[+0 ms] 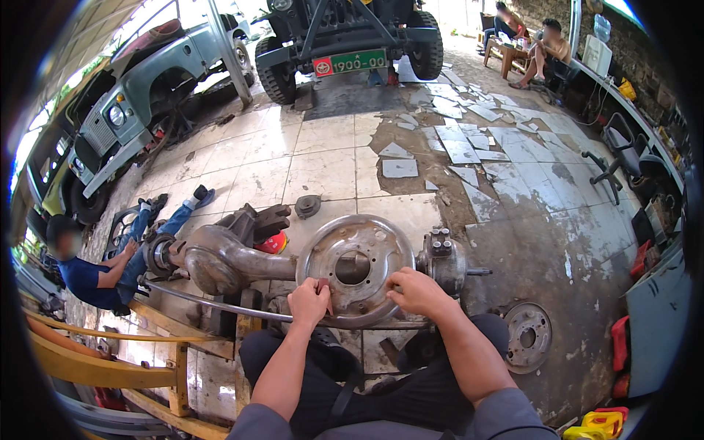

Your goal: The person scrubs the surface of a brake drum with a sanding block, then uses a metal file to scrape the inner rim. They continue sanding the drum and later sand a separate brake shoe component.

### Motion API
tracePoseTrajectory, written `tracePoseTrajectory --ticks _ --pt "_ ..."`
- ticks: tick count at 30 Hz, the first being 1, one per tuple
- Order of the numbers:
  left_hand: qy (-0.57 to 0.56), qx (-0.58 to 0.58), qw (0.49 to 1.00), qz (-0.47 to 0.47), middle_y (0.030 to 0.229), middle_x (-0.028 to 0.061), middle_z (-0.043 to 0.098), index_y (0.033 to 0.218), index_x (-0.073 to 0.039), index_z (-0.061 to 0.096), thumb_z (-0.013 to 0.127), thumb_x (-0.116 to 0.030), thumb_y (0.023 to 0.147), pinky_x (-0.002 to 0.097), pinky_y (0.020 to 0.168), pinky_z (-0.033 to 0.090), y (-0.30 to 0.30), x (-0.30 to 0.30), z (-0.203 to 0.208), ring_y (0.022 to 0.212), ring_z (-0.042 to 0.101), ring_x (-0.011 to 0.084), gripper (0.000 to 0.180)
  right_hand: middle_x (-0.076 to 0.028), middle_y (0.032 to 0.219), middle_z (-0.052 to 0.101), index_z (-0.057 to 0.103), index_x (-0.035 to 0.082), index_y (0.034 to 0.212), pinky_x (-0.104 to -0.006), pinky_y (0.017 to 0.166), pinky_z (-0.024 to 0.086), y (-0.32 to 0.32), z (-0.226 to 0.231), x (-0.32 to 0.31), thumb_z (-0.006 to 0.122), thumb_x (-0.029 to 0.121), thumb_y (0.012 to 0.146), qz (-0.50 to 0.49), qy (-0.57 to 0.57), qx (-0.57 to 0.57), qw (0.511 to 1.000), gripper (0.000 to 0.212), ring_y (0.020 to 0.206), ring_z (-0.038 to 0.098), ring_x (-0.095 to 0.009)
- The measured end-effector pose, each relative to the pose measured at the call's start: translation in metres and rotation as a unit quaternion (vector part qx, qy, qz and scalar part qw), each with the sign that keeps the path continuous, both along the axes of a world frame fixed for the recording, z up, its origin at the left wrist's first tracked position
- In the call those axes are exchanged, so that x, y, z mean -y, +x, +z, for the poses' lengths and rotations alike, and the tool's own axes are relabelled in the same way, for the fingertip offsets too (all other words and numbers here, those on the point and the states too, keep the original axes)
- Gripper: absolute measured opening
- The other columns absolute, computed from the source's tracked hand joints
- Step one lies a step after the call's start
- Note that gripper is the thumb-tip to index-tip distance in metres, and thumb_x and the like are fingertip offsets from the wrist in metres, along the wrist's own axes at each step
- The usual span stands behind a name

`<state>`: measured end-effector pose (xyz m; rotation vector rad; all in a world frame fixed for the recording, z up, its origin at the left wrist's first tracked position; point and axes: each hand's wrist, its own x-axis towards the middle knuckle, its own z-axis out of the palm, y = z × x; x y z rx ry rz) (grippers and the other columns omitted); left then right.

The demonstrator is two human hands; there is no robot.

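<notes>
A round bare-metal brake backing plate point(374, 249) with a large centre hole stands tilted in front of me, above my knees. My left hand point(308, 302) is at its lower left, closed on a small reddish-brown piece of sandpaper point(323, 284) pressed against the plate's face. My right hand point(419, 293) grips the plate's right edge with curled fingers. Behind the plate lies a heavy axle housing point(213, 258), with a hub end and a bolted knuckle point(444, 257) sticking out at the right. A long metal rod point(220, 302) runs below it.
A second backing plate point(529, 336) lies on the floor at right. A yellow metal frame point(110, 367) stands at lower left, with a seated person point(95, 271) beyond it. Broken tiles point(458, 143), a round metal part point(308, 206) and parked vehicles point(121, 110) lie farther off.
</notes>
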<state>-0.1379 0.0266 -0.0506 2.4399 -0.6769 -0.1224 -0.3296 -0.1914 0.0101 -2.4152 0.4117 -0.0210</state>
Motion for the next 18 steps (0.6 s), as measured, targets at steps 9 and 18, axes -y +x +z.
tracePoseTrajectory --ticks 9,18 --pt "0.02 -0.006 1.0 -0.004 0.086 0.0171 0.076 0.093 -0.004 0.073 0.073 -0.033 0.088 0.045 0.079 0.056 -0.0036 -0.0003 0.0028 0.084 0.075 0.0355 0.03 -0.016 0.114 0.066 0.071 0.007 0.113 -0.0468 0.096 0.053 -0.0017 0.0038 -0.0002 0.07 0.027 0.094 -0.001 -0.004 0.001 1.0 0.027 0.11 0.065 -0.038" --pt "0.013 -0.001 1.0 -0.006 0.086 0.0178 0.076 0.093 -0.004 0.073 0.073 -0.032 0.088 0.045 0.08 0.056 -0.0009 0.0031 0.0022 0.084 0.075 0.0359 0.029 -0.016 0.113 0.066 0.071 0.007 0.112 -0.047 0.095 0.053 -0.0027 0.0009 -0.0003 0.07 0.026 0.095 -0.003 -0.011 0.002 1.0 0.026 0.109 0.066 -0.038"
